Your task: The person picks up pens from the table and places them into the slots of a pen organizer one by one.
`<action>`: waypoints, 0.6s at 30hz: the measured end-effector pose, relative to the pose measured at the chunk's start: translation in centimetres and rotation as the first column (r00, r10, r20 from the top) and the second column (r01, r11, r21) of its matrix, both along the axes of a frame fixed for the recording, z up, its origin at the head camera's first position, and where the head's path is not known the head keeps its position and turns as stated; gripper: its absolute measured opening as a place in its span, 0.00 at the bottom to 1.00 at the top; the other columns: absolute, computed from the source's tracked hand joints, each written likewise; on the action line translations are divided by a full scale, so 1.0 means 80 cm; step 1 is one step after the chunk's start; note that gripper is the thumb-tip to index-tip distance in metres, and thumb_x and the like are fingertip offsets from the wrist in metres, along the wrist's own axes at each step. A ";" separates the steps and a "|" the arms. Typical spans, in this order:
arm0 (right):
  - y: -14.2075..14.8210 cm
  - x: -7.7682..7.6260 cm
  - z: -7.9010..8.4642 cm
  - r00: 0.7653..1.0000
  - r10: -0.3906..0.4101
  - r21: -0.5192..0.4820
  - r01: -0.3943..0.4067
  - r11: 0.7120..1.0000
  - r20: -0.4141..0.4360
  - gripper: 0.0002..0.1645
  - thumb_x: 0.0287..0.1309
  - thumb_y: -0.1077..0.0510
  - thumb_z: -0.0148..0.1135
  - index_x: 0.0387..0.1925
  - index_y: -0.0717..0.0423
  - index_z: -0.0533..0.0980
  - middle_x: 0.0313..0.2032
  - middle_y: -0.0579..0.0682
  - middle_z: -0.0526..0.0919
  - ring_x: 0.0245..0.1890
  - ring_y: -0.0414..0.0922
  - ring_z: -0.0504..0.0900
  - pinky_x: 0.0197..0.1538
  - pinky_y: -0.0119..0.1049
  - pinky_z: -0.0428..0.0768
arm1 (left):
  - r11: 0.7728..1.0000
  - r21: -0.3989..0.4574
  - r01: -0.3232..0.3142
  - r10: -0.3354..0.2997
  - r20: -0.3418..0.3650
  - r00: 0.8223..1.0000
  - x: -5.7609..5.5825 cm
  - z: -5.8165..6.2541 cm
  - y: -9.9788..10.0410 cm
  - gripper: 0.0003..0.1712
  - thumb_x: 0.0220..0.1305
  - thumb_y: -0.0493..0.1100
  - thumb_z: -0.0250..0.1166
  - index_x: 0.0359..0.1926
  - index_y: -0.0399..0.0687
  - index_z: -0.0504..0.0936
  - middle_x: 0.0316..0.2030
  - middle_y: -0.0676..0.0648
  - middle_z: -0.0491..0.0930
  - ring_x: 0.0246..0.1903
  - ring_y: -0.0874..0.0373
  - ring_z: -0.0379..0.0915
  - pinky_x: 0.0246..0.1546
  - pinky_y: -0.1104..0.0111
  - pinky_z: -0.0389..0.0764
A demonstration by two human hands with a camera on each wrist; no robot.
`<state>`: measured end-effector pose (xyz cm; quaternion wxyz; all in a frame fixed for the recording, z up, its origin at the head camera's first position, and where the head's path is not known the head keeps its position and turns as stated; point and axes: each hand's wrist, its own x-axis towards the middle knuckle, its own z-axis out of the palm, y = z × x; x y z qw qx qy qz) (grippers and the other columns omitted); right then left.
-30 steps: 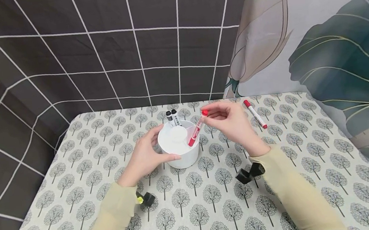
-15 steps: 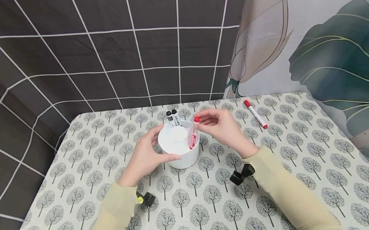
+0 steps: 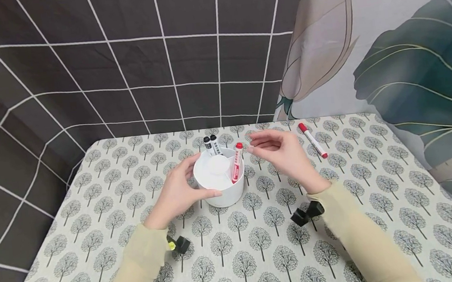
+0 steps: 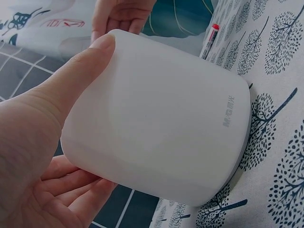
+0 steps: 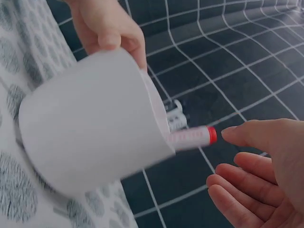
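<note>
A white round pen holder with dividers stands upright on the table. My left hand grips its left side, thumb across the front and fingers round the back; the left wrist view shows the thumb on the holder's wall. One red marker leans in the right compartment, its red end sticking out above the rim. Two black-ended markers stand in the rear compartment. My right hand is just right of the red marker, apart from it, fingers loosely bent and holding nothing.
Another red marker lies on the tree-print tablecloth, right of my right hand. A dark gridded curtain hangs behind the table, and a leaf-print one hangs at the right.
My right hand lowered the red marker into the holder's right compartment, let go of it, and drew back to the right. The left hand and the holder stayed in place.
</note>
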<state>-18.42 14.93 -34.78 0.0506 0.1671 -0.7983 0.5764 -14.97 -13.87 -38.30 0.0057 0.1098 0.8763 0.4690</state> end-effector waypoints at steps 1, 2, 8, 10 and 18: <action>0.005 0.000 -0.001 1.000 -0.008 0.006 0.008 1.000 0.000 0.22 0.57 0.60 0.76 0.52 0.62 0.83 0.44 0.56 0.88 0.40 0.46 0.88 0.46 0.34 0.86 | 1.000 0.000 0.000 0.000 0.000 1.000 0.000 0.000 0.000 0.68 0.34 0.62 0.87 0.75 0.49 0.65 0.70 0.48 0.69 0.67 0.48 0.68 0.67 0.57 0.70; 0.010 0.001 -0.003 1.000 -0.019 0.015 0.019 1.000 0.006 0.22 0.57 0.59 0.76 0.53 0.62 0.83 0.44 0.56 0.88 0.40 0.46 0.88 0.46 0.34 0.86 | 1.000 -0.001 0.000 0.000 0.001 1.000 0.000 0.000 0.000 0.68 0.34 0.62 0.87 0.75 0.48 0.65 0.70 0.48 0.68 0.67 0.48 0.68 0.67 0.57 0.70; 0.047 0.000 -0.019 0.996 -0.085 0.087 0.081 0.993 0.041 0.24 0.59 0.55 0.76 0.54 0.61 0.82 0.45 0.55 0.88 0.41 0.44 0.87 0.47 0.30 0.85 | 1.000 0.006 0.000 0.000 0.008 1.000 0.000 0.001 0.000 0.68 0.34 0.62 0.87 0.75 0.48 0.64 0.71 0.48 0.68 0.67 0.49 0.67 0.68 0.58 0.69; 0.060 0.000 -0.024 0.993 -0.108 0.101 0.103 0.990 0.054 0.25 0.59 0.53 0.75 0.55 0.61 0.82 0.46 0.55 0.88 0.42 0.44 0.87 0.47 0.29 0.84 | 1.000 0.006 -0.001 0.001 0.010 1.000 0.001 0.001 0.001 0.68 0.34 0.61 0.87 0.75 0.48 0.65 0.70 0.48 0.68 0.67 0.49 0.67 0.68 0.58 0.69; 0.116 0.002 -0.034 0.965 -0.243 0.170 0.225 0.960 0.097 0.31 0.60 0.45 0.74 0.59 0.57 0.80 0.50 0.53 0.87 0.44 0.37 0.86 0.48 0.25 0.82 | 1.000 0.011 0.003 -0.003 0.002 1.000 0.002 0.003 0.001 0.67 0.34 0.60 0.88 0.75 0.48 0.65 0.70 0.47 0.69 0.67 0.47 0.67 0.68 0.55 0.69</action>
